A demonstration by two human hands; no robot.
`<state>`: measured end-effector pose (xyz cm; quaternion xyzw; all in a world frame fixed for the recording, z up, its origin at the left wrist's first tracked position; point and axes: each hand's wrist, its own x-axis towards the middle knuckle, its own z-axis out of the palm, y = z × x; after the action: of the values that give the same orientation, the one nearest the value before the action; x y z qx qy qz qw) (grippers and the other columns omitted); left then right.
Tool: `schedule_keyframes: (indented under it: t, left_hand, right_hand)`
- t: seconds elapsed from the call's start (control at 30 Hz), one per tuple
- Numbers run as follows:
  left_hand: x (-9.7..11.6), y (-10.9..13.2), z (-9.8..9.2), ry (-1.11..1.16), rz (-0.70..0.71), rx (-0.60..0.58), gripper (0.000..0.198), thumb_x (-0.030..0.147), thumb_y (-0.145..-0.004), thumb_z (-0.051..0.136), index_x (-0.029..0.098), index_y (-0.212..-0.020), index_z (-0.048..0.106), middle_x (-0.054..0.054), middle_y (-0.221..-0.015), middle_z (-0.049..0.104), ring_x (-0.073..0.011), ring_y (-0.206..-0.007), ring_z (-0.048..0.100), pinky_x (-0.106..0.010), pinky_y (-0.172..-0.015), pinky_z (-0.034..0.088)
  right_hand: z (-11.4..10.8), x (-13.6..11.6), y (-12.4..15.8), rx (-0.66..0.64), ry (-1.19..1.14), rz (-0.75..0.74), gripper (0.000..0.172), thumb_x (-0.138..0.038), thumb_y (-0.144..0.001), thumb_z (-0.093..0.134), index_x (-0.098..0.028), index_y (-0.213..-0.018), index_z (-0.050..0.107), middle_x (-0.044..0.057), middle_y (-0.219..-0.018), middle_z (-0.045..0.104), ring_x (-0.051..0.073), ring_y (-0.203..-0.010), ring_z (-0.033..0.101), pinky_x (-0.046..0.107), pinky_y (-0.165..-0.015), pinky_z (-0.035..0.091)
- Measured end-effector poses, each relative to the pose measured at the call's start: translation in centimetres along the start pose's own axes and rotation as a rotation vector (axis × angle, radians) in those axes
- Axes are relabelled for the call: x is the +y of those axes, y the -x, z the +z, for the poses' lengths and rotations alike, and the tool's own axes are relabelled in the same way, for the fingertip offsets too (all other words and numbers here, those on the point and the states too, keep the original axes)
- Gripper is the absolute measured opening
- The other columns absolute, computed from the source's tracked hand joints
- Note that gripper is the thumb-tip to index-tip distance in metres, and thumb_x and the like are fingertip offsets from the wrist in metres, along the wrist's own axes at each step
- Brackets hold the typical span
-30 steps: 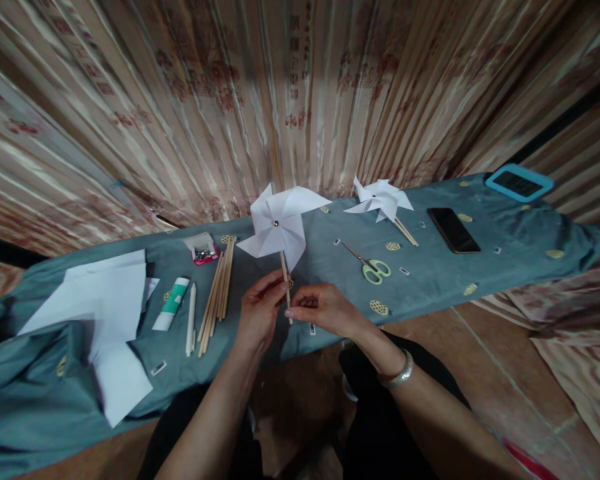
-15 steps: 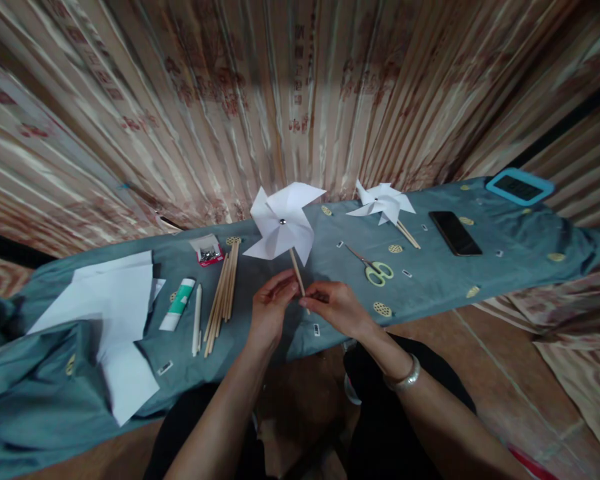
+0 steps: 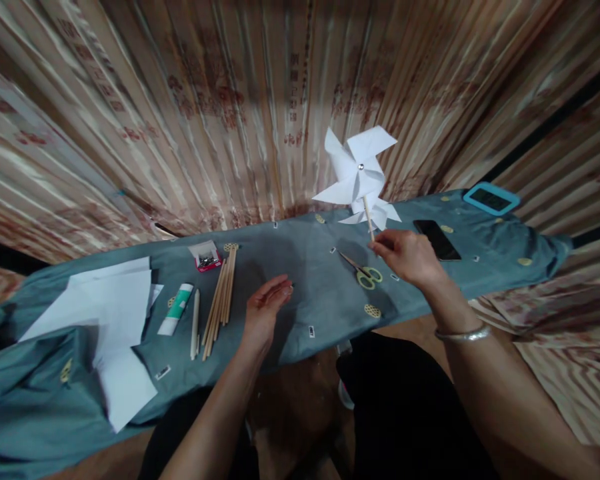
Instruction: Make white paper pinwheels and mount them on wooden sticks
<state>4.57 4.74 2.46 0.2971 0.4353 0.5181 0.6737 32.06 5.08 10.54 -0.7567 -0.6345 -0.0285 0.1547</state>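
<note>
My right hand [image 3: 409, 255] grips the wooden stick of a white paper pinwheel [image 3: 356, 170] and holds it upright over the right part of the table, above the yellow-green scissors [image 3: 363, 271]. A second white pinwheel [image 3: 383, 215] lies on the cloth just behind it, partly hidden. My left hand [image 3: 264, 309] hovers over the teal tablecloth [image 3: 300, 267] near the table's middle, fingers apart and holding nothing. A bundle of wooden sticks [image 3: 219, 299] lies to its left.
White paper sheets [image 3: 105, 313] lie at the left. A glue tube [image 3: 175, 309], a white pencil [image 3: 195, 323] and a small box of pins [image 3: 206, 256] sit near the sticks. A black phone [image 3: 436, 239] and a blue-framed device [image 3: 491, 199] rest at the right. A striped curtain hangs behind.
My left hand let go of the pinwheel's stick and stayed near the middle. My right hand carried the pinwheel up and to the right, toward the other pinwheel.
</note>
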Motion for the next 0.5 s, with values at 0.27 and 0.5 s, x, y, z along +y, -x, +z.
schedule_keyframes:
  t: [0.27, 0.5]
  left_hand:
    - [-0.2, 0.1, -0.5, -0.017, 0.01, -0.004, 0.042, 0.035, -0.054, 0.089, 0.016, -0.089, 0.077, -0.007, -0.086, 0.076, -0.0172, -0.081, 0.069, -0.029, -0.078, 0.052]
    - [-0.4, 0.1, -0.5, -0.063, 0.014, 0.0, 0.041, 0.036, -0.054, 0.089, 0.016, -0.089, 0.077, -0.008, -0.086, 0.077, -0.0176, -0.08, 0.069, -0.029, -0.076, 0.052]
  right_hand:
    - [2.4, 5.8, -3.0, -0.218, 0.414, 0.18, 0.031, -0.036, -0.094, 0.054, -0.014, -0.106, 0.073, 0.021, -0.1, 0.074, 0.032, -0.093, 0.07, 0.035, -0.071, 0.045]
    - [5.7, 7.5, -3.3, -0.274, 0.457, 0.177, 0.032, -0.032, -0.094, 0.053, -0.007, -0.107, 0.07, 0.024, -0.104, 0.072, 0.032, -0.1, 0.07, 0.037, -0.078, 0.048]
